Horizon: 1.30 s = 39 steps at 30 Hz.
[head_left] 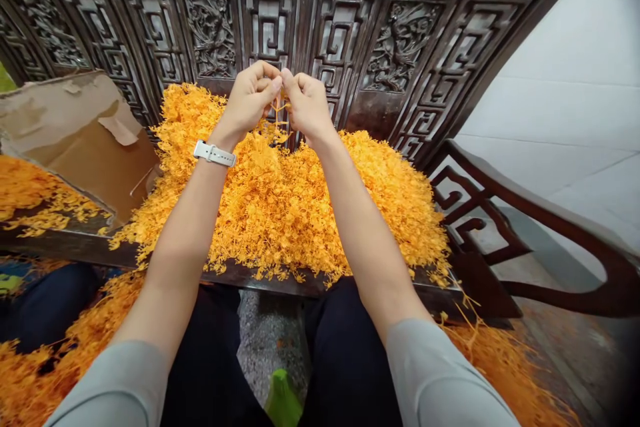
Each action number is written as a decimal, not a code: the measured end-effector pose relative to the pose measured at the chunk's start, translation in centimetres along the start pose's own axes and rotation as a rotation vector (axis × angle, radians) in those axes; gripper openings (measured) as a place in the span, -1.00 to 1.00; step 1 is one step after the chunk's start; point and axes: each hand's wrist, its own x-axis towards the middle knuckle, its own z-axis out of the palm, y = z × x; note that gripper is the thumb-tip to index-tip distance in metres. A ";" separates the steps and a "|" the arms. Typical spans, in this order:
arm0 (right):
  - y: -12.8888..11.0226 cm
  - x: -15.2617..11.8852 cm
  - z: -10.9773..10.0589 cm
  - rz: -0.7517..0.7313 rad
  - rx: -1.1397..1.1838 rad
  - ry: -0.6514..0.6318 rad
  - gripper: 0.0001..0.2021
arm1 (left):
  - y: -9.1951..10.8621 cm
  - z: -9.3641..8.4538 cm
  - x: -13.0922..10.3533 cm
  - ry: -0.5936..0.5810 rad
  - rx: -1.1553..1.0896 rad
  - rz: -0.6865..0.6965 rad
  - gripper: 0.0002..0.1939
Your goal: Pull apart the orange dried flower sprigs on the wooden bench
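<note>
A large heap of small orange plastic-looking pieces (280, 207) lies on the seat of a dark carved wooden bench. Raised above the back of this heap, my left hand (253, 95) has its thumb and fingers pinched on an orange strand (281, 109). My right hand (306, 101) meets it fingertip to fingertip, closed on the same strand, which hangs below both hands. The exact grip point is hidden between the fingers. A pale watch band (215, 154) circles my left wrist.
A torn cardboard piece (95, 147) leans on the bench at the left, with more orange pieces (25, 187) beside it. The carved backrest (270, 20) rises behind the heap. A curved armrest (560, 233) stands at the right, and orange strands (505, 373) lie below it.
</note>
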 end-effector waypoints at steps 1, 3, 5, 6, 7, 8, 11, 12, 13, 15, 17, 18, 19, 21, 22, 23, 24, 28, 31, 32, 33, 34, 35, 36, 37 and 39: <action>-0.2 0.0 -0.1 0.006 0.025 -0.005 -0.34 | 0.0 0.1 -0.1 0.042 -0.003 -0.021 -0.64; -0.8 0.0 -0.3 0.045 0.106 -0.037 -0.35 | 0.1 0.1 -0.4 0.110 -0.006 -0.055 -0.56; -1.5 -0.2 -0.7 0.080 0.191 -0.130 -0.36 | 0.2 0.3 -0.5 0.154 -0.006 -0.067 -0.50; -1.8 -0.3 -0.9 0.099 0.232 -0.176 -0.36 | 0.2 0.3 -0.5 0.171 -0.004 -0.065 -0.49; -2.2 -0.4 -1.2 0.119 0.268 -0.217 -0.37 | 0.0 0.4 -0.5 0.181 -0.002 -0.063 -0.48; -2.6 -0.5 -1.6 0.139 0.298 -0.263 -0.38 | -0.3 0.4 -0.4 0.186 0.002 -0.061 -0.48; -4.6 -1.3 -3.6 0.105 0.397 -0.435 -0.41 | -2.3 -0.1 0.0 0.234 0.006 -0.046 -0.51; -5.5 -1.7 -4.6 0.050 0.442 -0.478 -0.44 | -3.1 -0.6 0.1 0.268 0.001 -0.043 -0.53; -6.4 -2.0 -5.7 -0.026 0.495 -0.494 -0.47 | -4.0 -1.2 0.2 0.302 -0.005 -0.050 -0.54; -7.8 -2.5 -7.8 -0.162 0.584 -0.395 -0.52 | -5.5 -2.6 0.2 0.330 -0.015 -0.099 -0.54; -8.0 -2.4 -9.5 -0.193 0.582 -0.219 -0.52 | -6.2 -3.7 0.3 0.300 -0.016 -0.142 -0.51; -7.4 -2.1 -10.0 -0.158 0.539 -0.139 -0.53 | -6.1 -4.0 0.4 0.282 -0.016 -0.142 -0.49; -6.4 -1.7 -10.4 -0.094 0.466 -0.066 -0.53 | -5.9 -3.9 0.5 0.271 -0.017 -0.127 -0.47; -3.8 -0.9 -10.6 0.042 0.235 0.059 -0.56 | -4.9 -3.3 0.8 0.262 -0.019 -0.078 -0.38; -2.5 -0.5 -10.5 0.080 0.097 0.117 -0.56 | -4.4 -2.7 1.0 0.254 -0.017 -0.059 -0.33; -1.4 -0.2 -10.3 0.090 -0.029 0.164 -0.56 | -3.8 -2.0 1.2 0.242 -0.013 -0.042 -0.30; -0.6 -0.1 -9.9 0.079 -0.126 0.169 -0.56 | -3.3 -1.4 1.3 0.230 -0.008 -0.027 -0.28; -0.5 -0.6 -7.6 0.080 -0.111 -0.299 -0.45 | -1.9 0.2 1.7 0.226 0.025 0.022 -0.28; -2.4 -1.4 -6.1 0.063 -0.067 -0.570 -0.45 | -1.4 0.4 1.7 0.243 0.031 0.014 -0.31; -3.1 -1.5 -5.8 0.032 -0.085 -0.580 -0.47 | -1.3 0.4 1.6 0.255 0.039 0.006 -0.31; -3.8 -1.6 -5.6 -0.004 -0.113 -0.571 -0.48 | -1.2 0.6 1.5 0.268 0.057 -0.002 -0.32; -4.4 -1.5 -5.5 -0.043 -0.148 -0.550 -0.48 | -1.1 0.8 1.4 0.275 0.085 -0.008 -0.32; -5.1 -1.4 -5.5 -0.082 -0.196 -0.524 -0.47 | -1.0 1.2 1.3 0.276 0.116 -0.011 -0.32; -5.7 -1.3 -5.6 -0.119 -0.253 -0.496 -0.45 | -1.0 1.7 1.3 0.270 0.145 -0.011 -0.33; -6.3 -1.2 -5.8 -0.150 -0.312 -0.469 -0.43 | -1.1 2.2 1.3 0.258 0.168 -0.010 -0.34; -7.9 -1.4 -6.5 -0.185 -0.425 -0.435 -0.37 | -1.6 3.1 1.6 0.229 0.185 -0.008 -0.36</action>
